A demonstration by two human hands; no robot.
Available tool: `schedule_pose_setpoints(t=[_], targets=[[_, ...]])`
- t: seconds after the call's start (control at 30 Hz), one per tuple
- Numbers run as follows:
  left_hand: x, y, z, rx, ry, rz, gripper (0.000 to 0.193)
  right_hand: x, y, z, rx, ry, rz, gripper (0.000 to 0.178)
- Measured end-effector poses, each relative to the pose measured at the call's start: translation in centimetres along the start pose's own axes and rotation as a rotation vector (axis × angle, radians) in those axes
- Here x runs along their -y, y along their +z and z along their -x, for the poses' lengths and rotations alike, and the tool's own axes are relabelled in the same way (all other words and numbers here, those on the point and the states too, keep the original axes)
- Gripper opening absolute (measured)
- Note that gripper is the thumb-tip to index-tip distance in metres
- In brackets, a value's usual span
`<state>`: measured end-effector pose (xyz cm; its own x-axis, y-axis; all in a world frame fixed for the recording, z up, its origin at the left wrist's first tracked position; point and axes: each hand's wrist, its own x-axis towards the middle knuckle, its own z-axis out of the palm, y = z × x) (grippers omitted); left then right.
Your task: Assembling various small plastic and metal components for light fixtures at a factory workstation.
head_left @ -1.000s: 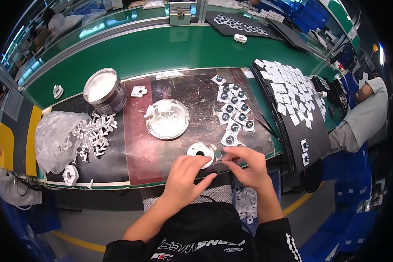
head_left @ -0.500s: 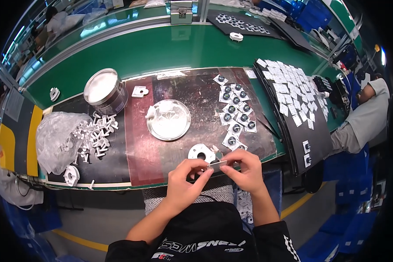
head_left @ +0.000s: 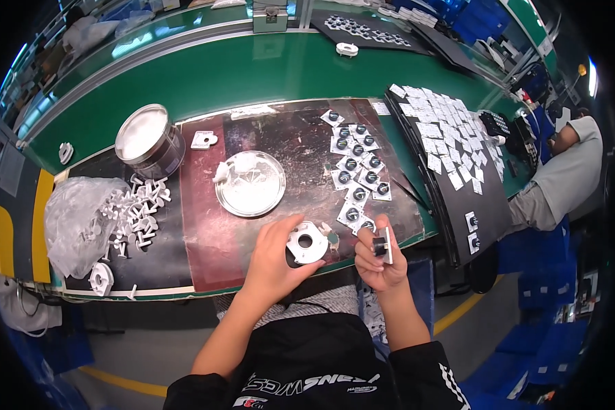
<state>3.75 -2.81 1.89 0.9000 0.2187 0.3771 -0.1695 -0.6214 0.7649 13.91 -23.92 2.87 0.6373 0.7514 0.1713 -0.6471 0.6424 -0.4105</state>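
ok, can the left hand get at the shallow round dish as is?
Probably yes: the shallow round dish lies just beyond the left hand with nothing visible between, though that hand is curled around the white ring part.

On the dark flat worktop (head_left: 307, 150), a round silvery dish (head_left: 253, 198) lies between white T-shaped pegs (head_left: 142, 222) on its left and square white plates with round black knobs (head_left: 350, 164) on its right. Behind the pegs stands a round grey tub (head_left: 162, 166); before and right of the dish, a round white ring (head_left: 317, 247) sits in the left hand (head_left: 270, 263)
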Motion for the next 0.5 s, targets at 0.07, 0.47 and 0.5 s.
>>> schedule_pose_setpoints(t=[0.07,0.47,0.5], targets=[[0.0,-0.7,-0.1,0.011,-0.042,0.067,0.091,0.3,-0.1,-0.1,-0.105,0.031,0.288,0.035],[0.2,-1.3,0.0,0.105,-0.103,0.223,0.083,0.0,1.5,-5.2,-0.226,0.289,1.059,0.019],[0.2,-1.4,-0.1,0.102,-0.106,0.224,0.083,-0.1,1.3,-5.4,-0.222,0.302,1.144,0.019]])
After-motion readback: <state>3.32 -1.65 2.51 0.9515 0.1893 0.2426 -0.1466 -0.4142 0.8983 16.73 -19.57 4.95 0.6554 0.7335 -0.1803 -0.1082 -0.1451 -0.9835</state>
